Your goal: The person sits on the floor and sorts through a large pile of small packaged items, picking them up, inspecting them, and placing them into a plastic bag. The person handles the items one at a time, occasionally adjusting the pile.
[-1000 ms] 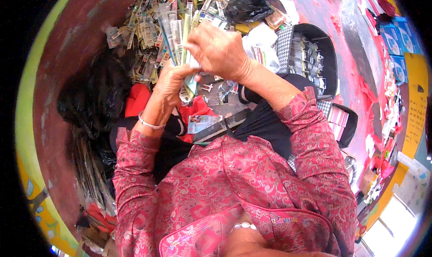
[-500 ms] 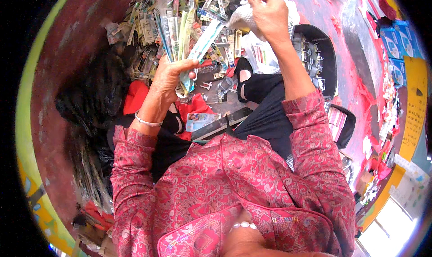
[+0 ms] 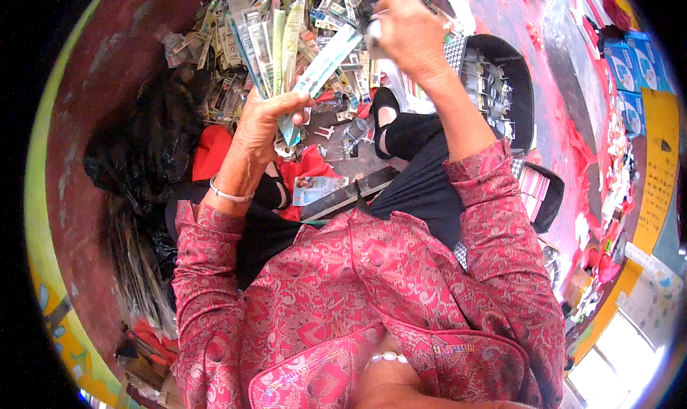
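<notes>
1. Head view, left side: left hand [image 3: 261, 123] is clamped around the base of a fanned bundle of flat packets [image 3: 283, 40], long narrow strips in green, white and pale blue. The fan points away to the far side. Same grip and same spot as a second ago, the bundle has barely moved.

2. Head view, far right: right hand [image 3: 408, 33] has changed most. A second ago it sat right against the bundle next to the left hand; half a second ago it had swung out to the far right; now it is over the packet heap [image 3: 336, 8] on the floor, well apart from the bundle. Fingers are curled together on something small and pale; cannot tell exactly what, probably one more packet.

3. Meaning, as a judgement: looks like a collect-and-stack cycle, the right hand fetching loose packets, the left keeping the stack. It is now in the fetching half.

4. Around them: black plastic bag [image 3: 143, 151] at left, touching the heap's near edge. Red cloth [image 3: 211, 151] near the left wrist, which wears a silver bangle [image 3: 229, 193]. Dark open-topped bag [image 3: 501, 87] with small items in it just right of the right forearm. One loose packet [image 3: 318, 188] lies near the lap.
</notes>
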`<move>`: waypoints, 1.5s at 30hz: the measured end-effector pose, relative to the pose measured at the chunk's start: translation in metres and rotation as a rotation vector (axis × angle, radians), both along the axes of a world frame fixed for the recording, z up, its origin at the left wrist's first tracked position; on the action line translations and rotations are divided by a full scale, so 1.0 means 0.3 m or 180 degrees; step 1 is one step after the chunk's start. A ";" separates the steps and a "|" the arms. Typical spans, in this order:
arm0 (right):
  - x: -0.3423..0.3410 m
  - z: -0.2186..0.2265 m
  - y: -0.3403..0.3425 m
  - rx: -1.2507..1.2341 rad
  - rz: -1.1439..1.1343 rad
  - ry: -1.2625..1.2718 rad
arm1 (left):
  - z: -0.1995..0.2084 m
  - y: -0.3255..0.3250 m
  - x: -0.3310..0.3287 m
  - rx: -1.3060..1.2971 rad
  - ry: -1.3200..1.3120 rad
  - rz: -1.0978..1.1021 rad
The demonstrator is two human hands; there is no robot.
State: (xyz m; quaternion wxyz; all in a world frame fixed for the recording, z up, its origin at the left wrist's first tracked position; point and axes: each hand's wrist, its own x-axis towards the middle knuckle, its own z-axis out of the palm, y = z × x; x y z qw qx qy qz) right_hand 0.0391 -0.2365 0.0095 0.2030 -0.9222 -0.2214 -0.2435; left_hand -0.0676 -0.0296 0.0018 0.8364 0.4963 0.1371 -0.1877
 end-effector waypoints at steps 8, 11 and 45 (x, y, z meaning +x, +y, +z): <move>-0.083 -0.002 0.080 0.5188 0.0420 0.3755 | -0.030 -0.020 0.036 -0.0520 0.0002 0.0582; -0.159 0.083 0.154 0.5767 0.0746 0.3958 | -0.048 -0.026 0.052 -0.0441 -0.0126 0.0757; -0.050 -0.016 0.107 0.5470 0.0604 0.2892 | -0.018 -0.064 -0.013 -0.0204 -0.0071 0.0081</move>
